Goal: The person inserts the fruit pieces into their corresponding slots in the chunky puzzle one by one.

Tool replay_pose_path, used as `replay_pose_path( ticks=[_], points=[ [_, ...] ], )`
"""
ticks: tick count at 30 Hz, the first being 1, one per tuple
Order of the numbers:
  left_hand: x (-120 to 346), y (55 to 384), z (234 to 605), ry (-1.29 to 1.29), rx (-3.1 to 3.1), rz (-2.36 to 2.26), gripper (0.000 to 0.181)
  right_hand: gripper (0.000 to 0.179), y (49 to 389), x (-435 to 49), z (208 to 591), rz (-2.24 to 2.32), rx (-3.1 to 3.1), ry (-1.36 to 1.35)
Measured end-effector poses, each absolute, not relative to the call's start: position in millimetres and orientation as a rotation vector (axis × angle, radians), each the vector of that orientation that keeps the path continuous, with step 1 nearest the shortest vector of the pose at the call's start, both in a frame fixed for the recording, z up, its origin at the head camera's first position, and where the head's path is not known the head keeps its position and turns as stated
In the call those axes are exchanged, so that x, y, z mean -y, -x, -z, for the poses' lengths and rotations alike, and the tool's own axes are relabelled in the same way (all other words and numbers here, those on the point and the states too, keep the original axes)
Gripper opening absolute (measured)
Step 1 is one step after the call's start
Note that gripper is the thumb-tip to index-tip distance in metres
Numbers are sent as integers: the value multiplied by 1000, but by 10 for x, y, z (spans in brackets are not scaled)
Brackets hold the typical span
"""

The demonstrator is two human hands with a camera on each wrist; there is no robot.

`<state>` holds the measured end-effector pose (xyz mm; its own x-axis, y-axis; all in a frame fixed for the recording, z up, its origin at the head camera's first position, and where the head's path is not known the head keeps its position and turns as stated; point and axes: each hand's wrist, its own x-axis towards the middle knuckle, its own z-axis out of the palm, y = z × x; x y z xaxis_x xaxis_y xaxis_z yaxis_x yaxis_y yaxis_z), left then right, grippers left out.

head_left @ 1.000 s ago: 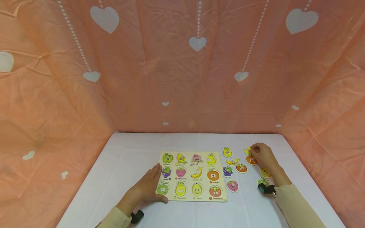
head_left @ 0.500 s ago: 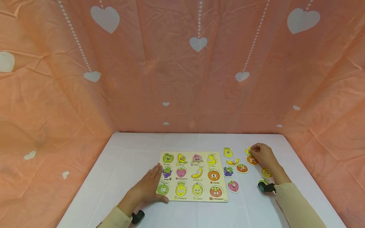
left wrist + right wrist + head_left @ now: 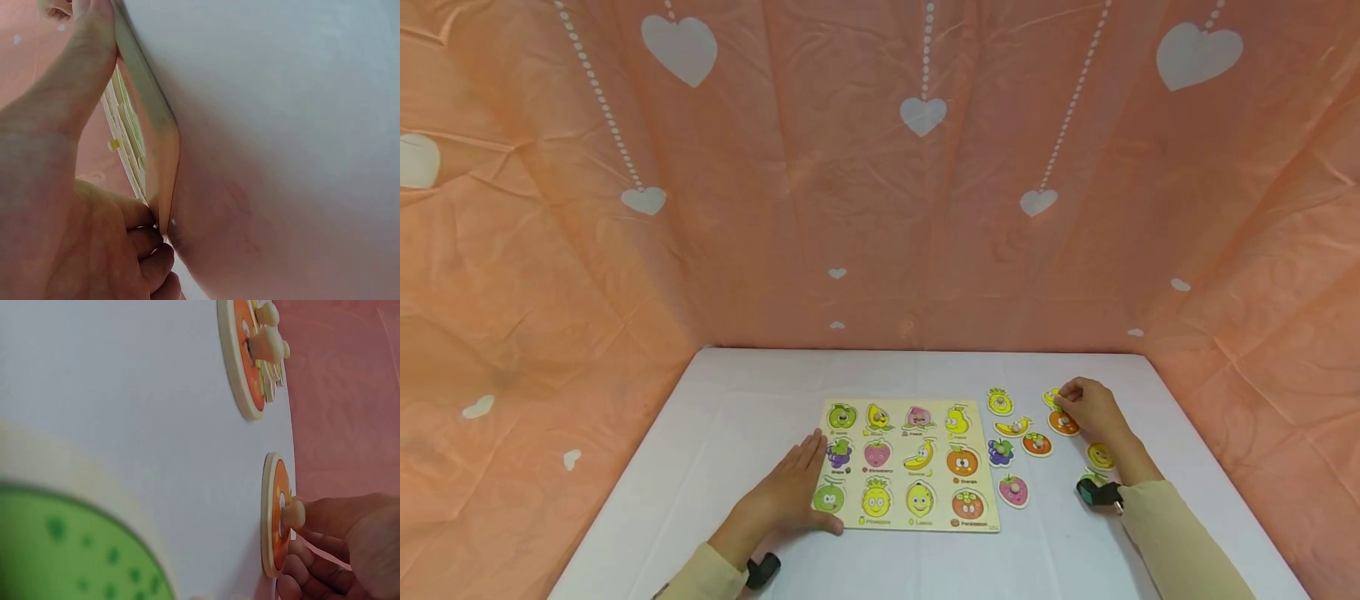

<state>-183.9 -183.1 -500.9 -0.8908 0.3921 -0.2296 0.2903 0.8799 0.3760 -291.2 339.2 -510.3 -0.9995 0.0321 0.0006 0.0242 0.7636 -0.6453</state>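
My left hand (image 3: 790, 483) lies along the left side of a wooden fruit puzzle board (image 3: 936, 521). Its fingers stretch up the left edge, and the thumb touches the near edge; in the left wrist view, thumb (image 3: 87, 69) and fingers meet the board's rim around its corner. At the far right, my right hand (image 3: 1090, 404) pinches a yellow fruit puzzle piece (image 3: 1051, 397), partly covered by the fingertips. Just below it lies the orange puzzle piece (image 3: 1063, 423), whose knob (image 3: 294, 514) overlaps the hand in the right wrist view.
Between board and right hand lie puzzle pieces: pineapple (image 3: 999, 402), banana (image 3: 1012, 427), grape (image 3: 1000, 452), persimmon (image 3: 1037, 444) and strawberry (image 3: 1013, 491). A round yellow piece (image 3: 1101, 455) and a green piece (image 3: 1094, 478) lie by the right wrist. Orange cloth (image 3: 880, 250) surrounds the white table (image 3: 760, 375).
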Motion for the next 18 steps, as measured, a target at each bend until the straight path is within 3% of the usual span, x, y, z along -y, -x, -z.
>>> replay_pose_path(
  ticks=[18],
  points=[
    [1822,1840,5013,-505,-2755,-478,141,20,2961,-3353,5144,-1077,2846,-20]
  ],
)
